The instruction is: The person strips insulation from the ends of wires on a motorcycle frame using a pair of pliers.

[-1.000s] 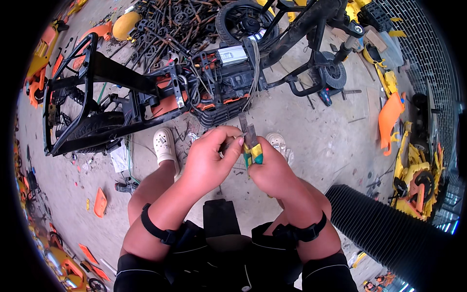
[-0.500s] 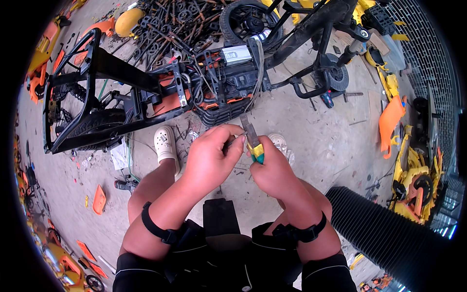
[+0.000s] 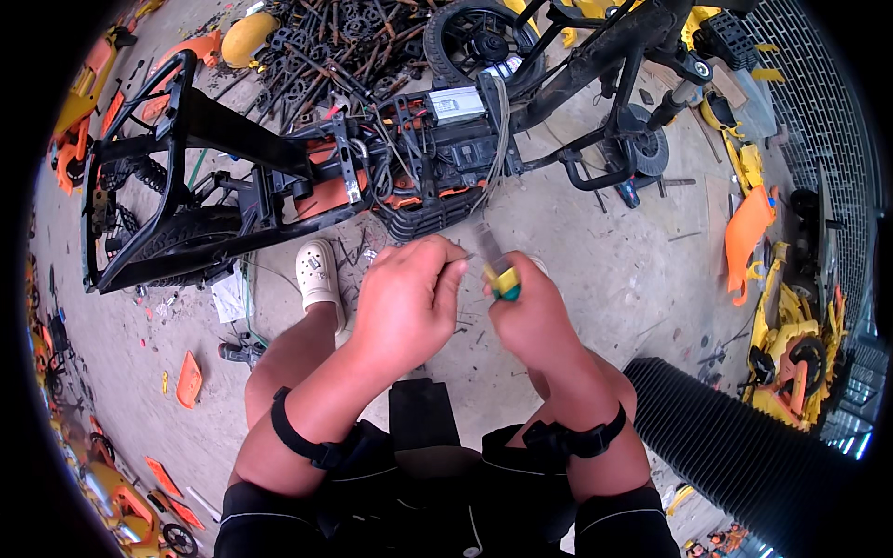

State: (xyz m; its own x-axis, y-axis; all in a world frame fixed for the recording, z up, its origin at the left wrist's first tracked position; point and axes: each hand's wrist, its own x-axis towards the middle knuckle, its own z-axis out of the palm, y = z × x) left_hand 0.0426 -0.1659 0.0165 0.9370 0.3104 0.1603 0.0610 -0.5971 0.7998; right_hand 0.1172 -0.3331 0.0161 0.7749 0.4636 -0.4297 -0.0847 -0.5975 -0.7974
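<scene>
My left hand (image 3: 406,290) is closed, thumb and fingertips pinched together; a small dark tip shows at the pinch, too small to name. Just to its right, my right hand (image 3: 528,312) grips a flat-bladed tool (image 3: 505,282) with a yellow and green handle. Its grey blade points up and away, blurred by motion, and stands a little apart from the left fingertips. Both hands are in front of a stripped black two-wheeler frame (image 3: 237,139) with exposed cables and a silver box (image 3: 458,105) at its middle.
A heap of rusty metal parts (image 3: 326,56) and a wheel (image 3: 484,42) lie behind the frame. A black ribbed object (image 3: 726,437) is at my right. Orange panels (image 3: 744,237) and yellow parts are scattered along both sides. A power tool (image 3: 240,353) lies by my left leg.
My right hand has shifted slightly right and down with the tool, so the blade is farther from the left fingertips. The left hand stays pinched in nearly the same place.
</scene>
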